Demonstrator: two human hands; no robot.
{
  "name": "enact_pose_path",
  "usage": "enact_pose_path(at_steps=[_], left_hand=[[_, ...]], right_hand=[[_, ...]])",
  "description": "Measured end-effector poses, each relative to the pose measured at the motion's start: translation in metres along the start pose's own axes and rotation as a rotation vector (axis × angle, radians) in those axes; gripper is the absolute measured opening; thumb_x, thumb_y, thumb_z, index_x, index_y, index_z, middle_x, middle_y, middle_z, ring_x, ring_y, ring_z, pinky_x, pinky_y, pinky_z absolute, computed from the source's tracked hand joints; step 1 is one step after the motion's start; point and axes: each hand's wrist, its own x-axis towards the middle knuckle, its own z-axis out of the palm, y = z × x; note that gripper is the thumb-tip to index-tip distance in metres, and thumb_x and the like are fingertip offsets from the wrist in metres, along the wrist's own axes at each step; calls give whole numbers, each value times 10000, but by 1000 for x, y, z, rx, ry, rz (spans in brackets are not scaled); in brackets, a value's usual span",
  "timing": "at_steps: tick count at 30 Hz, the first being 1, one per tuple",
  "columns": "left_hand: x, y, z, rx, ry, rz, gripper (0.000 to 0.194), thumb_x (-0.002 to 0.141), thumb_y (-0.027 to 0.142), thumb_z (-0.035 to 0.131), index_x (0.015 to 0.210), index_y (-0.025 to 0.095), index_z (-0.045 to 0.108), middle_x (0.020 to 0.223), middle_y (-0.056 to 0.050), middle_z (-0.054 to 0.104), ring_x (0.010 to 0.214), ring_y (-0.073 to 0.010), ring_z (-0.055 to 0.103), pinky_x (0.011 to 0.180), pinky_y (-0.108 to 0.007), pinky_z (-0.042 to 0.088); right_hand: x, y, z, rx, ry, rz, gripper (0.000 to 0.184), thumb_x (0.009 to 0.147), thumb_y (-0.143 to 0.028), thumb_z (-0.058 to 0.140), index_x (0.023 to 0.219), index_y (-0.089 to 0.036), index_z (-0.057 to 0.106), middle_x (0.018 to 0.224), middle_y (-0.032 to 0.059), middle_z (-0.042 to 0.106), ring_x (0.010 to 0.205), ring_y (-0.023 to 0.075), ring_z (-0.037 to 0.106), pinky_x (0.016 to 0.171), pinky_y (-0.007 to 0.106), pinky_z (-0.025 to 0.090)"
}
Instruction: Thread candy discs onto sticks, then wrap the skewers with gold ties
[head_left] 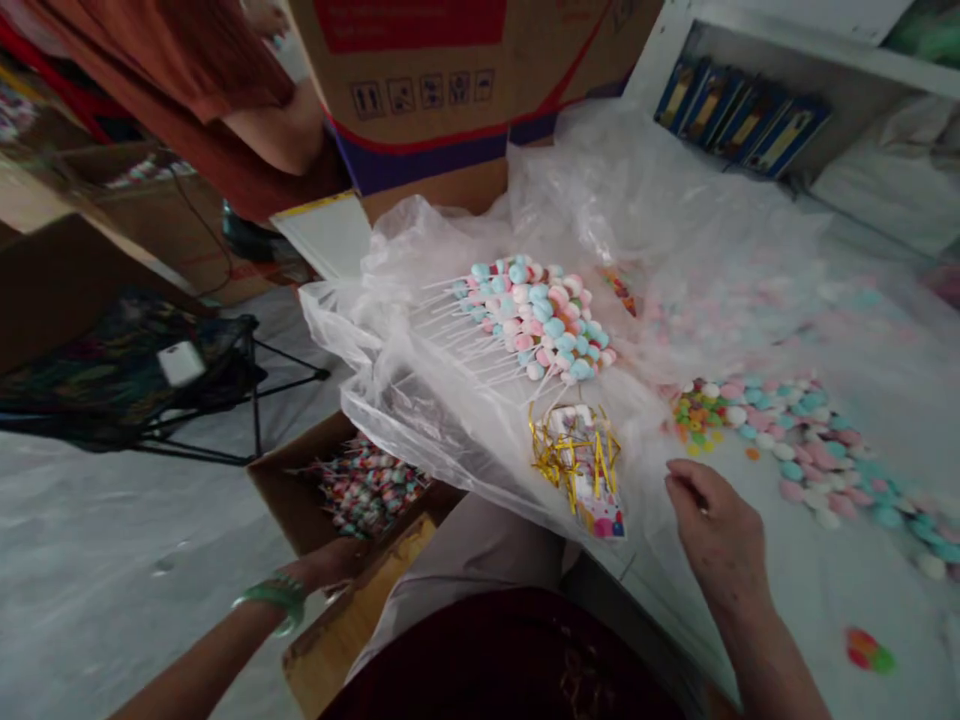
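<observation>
My left hand [334, 566], with a pale green bangle at the wrist, reaches to the near edge of a cardboard box [281, 500] full of marshmallow sticks [375, 490]. Its fingers are mostly hidden and blurred there. Above the white table, my right hand [720, 535] is closed with thumb and fingertips together; whether anything small is between them cannot be seen. Beyond it are small colourful gummy candies [697, 412] and loose pastel marshmallows [821, 455]. A pile of marshmallow skewers [536, 315] lies on clear plastic sheeting, with gold twist ties [574, 455] on printed packaging in front.
A big printed carton [487, 90] stands behind the table. Another person [255, 120] in a rust-coloured top is at the back left. A folding chair [150, 375] stands on the left. Blue boxes [739, 115] sit on a shelf; a candy piece [868, 650] lies at the lower right.
</observation>
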Motion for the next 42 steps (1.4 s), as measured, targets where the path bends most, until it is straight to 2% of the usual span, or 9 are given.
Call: enact_pose_path(at_steps=[3,4,6,9,12,17,23,29,42], left_hand=[[1,48,-17,95,-279,-96,138,512,231,616,403,200,538,258,92,356,237,-73,313,281,-147,179],[-1,74,-22,121,-468,-171,122,572,258,609,469,204,574,296,80,396,270,-89,366,297,-159,237],[-10,135,-27,10,-693,-88,119,672,316,611,623,211,634,450,49,518,411,-97,470,400,-173,361],[-26,221,-15,-141,-799,239,142,753,329,596,796,225,684,719,-8,627,637,-114,552,599,-208,454],[-30,266,19,-165,-730,471,153,794,295,564,809,207,688,796,-38,652,734,-138,576,700,-242,471],[-15,267,73,12,-348,697,202,832,191,477,902,195,667,908,-48,656,857,-150,584,815,-283,462],[-5,249,84,246,-45,591,114,793,155,512,853,187,603,844,-33,601,815,-156,576,742,-274,461],[-6,244,90,555,-43,424,275,796,197,556,1066,175,515,1005,-78,606,902,-206,594,761,-308,452],[-11,257,103,741,-17,523,168,880,189,415,964,188,560,857,-86,612,787,-214,609,609,-297,403]], right_hand=[[8,-26,11,-50,61,-322,270,860,-201,420,1019,-174,637,1015,104,655,978,224,577,870,371,468],[11,-34,15,-81,22,-416,285,860,-163,420,1053,-175,630,1059,106,645,1019,229,553,896,377,453],[17,-44,21,-171,-83,-531,331,850,-111,427,1120,-176,608,1148,104,621,1058,240,521,913,385,432],[20,-38,28,-327,-155,-455,333,845,-87,433,1118,-174,603,1130,103,632,990,246,531,859,380,427],[18,-17,29,-422,-204,-331,283,845,-80,420,1014,-181,624,1013,85,660,873,232,539,796,358,427],[9,-10,18,-406,-138,-373,241,841,-81,424,976,-153,609,1043,118,634,907,248,518,829,378,420],[12,-50,31,-231,-136,-418,164,878,-156,420,950,-173,566,989,108,610,901,240,520,827,363,428],[24,-52,55,-323,-154,-238,247,879,-306,478,1063,-144,507,1015,140,595,958,273,513,789,370,420],[27,-56,63,-88,-281,-249,362,877,-307,453,1203,-154,490,1135,127,583,1055,268,493,900,416,421]])
